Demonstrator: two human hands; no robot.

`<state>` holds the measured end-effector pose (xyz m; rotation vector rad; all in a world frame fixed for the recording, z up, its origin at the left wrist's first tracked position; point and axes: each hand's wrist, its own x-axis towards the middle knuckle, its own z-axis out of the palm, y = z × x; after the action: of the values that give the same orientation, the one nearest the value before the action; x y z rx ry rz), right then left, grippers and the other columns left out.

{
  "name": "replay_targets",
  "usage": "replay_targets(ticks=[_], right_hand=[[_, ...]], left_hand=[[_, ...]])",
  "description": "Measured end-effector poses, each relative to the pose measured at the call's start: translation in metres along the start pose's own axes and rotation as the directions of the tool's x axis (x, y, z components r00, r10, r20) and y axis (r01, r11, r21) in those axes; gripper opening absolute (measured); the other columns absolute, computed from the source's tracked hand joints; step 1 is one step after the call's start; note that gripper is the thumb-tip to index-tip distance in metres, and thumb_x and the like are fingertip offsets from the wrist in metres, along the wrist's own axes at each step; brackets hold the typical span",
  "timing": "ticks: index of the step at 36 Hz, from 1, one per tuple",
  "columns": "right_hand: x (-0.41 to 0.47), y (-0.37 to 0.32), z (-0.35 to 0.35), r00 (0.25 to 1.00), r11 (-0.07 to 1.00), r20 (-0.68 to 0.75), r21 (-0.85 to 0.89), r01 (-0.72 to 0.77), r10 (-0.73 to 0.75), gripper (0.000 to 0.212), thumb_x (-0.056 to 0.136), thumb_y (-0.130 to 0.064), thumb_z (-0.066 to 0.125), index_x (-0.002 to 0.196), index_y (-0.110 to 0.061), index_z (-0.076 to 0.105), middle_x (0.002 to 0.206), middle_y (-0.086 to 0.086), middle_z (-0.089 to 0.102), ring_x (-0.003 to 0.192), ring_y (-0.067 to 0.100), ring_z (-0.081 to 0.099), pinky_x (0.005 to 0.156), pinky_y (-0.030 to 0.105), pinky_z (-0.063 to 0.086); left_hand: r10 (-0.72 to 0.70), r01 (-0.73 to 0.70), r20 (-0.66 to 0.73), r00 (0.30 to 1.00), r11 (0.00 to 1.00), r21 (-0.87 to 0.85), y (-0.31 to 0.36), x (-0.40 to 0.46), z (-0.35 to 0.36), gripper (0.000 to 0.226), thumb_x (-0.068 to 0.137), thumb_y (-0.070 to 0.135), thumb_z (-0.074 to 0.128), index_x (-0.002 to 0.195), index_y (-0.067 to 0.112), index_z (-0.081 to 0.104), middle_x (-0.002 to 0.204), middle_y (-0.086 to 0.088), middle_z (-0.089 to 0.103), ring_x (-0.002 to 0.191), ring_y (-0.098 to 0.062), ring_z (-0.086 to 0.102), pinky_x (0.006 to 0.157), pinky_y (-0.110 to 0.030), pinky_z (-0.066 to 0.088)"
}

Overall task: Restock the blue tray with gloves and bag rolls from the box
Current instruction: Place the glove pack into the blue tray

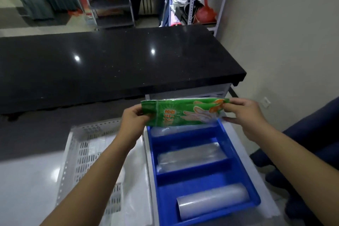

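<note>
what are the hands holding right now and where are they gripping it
A green pack of gloves, held flat over the far end of the blue tray. The left hand pinches its left end, the right hand its right end.

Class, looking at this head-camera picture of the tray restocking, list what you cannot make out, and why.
- Far compartment of the blue tray: mostly hidden by the green glove packet.
- Packet's print: blurred, unreadable.
- White perforated box: contents washed out by glare; left arm crosses it.
- Tray's near end: cut off by the bottom edge.
</note>
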<state>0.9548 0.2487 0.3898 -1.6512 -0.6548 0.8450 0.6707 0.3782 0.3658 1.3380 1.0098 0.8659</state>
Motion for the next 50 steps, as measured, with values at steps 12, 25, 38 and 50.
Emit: replay_targets(ticks=[12, 25, 38, 50], right_hand=[[0.048, 0.023, 0.027, 1.000, 0.988, 0.020, 0.153, -0.016, 0.013, 0.015, 0.093, -0.003, 0.063, 0.088, -0.014, 0.073, 0.092, 0.007, 0.074, 0.086, 0.019, 0.072, 0.064, 0.027, 0.060], [0.081, 0.062, 0.002, 0.984, 0.964, 0.164, -0.242, 0.108, -0.069, 0.017, 0.088, -0.001, 0.067, 0.092, -0.013, 0.078, 0.090, 0.002, 0.076, 0.093, 0.022, 0.070, 0.081, 0.032, 0.057], [0.097, 0.065, 0.014, 0.969, 0.877, 0.132, -0.414, 0.244, -0.208, 0.051, 0.090, -0.028, 0.071, 0.135, -0.014, 0.051, 0.133, 0.008, 0.059, 0.119, 0.024, 0.056, 0.094, 0.039, 0.049], [0.073, 0.109, 0.051, 0.865, 0.258, 0.489, -0.826, 0.502, -0.117, 0.078, 0.091, -0.073, 0.022, 0.156, -0.035, 0.004, 0.166, 0.005, 0.011, 0.151, 0.032, 0.009, 0.119, 0.057, -0.003]], left_hand=[[0.014, 0.021, -0.162, 0.987, 0.976, 0.215, -0.042, 0.036, 0.008, 0.032, 0.085, -0.008, 0.062, 0.096, 0.017, 0.077, 0.092, -0.002, 0.076, 0.094, -0.022, 0.070, 0.083, -0.037, 0.058], [0.055, 0.030, -0.124, 0.991, 0.803, 0.595, -0.058, 0.021, 0.020, 0.024, 0.088, 0.008, 0.063, 0.094, 0.030, 0.072, 0.079, 0.021, 0.065, 0.078, 0.004, 0.059, 0.063, -0.016, 0.040], [0.137, 0.131, -0.396, 0.908, 0.805, 0.579, -0.049, 0.017, 0.035, 0.048, 0.091, 0.013, 0.064, 0.137, 0.015, 0.051, 0.129, -0.003, 0.057, 0.112, -0.019, 0.055, 0.092, -0.030, 0.045], [0.048, -0.093, 0.084, 0.995, 0.255, 0.962, -0.072, 0.023, 0.093, 0.073, 0.094, 0.064, 0.034, 0.156, 0.035, 0.009, 0.166, -0.007, 0.009, 0.151, -0.031, 0.004, 0.121, -0.047, 0.000]])
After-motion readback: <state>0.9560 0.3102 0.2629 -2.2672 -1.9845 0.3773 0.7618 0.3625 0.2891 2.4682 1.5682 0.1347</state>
